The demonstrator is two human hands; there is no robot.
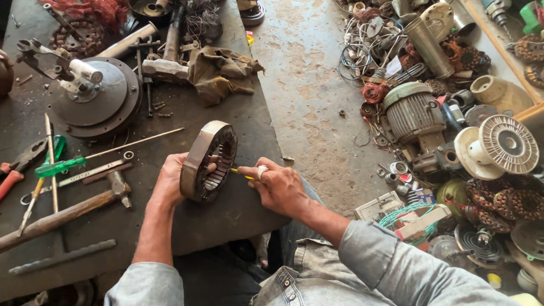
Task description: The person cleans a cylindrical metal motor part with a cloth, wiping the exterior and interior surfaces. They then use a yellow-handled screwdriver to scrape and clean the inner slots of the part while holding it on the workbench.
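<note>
Left hand (169,180): clamped on round grey slotted metal stator ring (208,161), held upright.
Right hand (278,187): closed round thin yellow-handled tool (241,171).
Nearby: wooden-handled hammer (52,220), green screwdriver (60,166).

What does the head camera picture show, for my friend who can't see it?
The left hand holds a slotted metal ring on edge on a dark workbench, while the right hand pokes a yellow-handled tool toward it. A hammer and pliers lie to the left; motor parts cover the floor.
</note>
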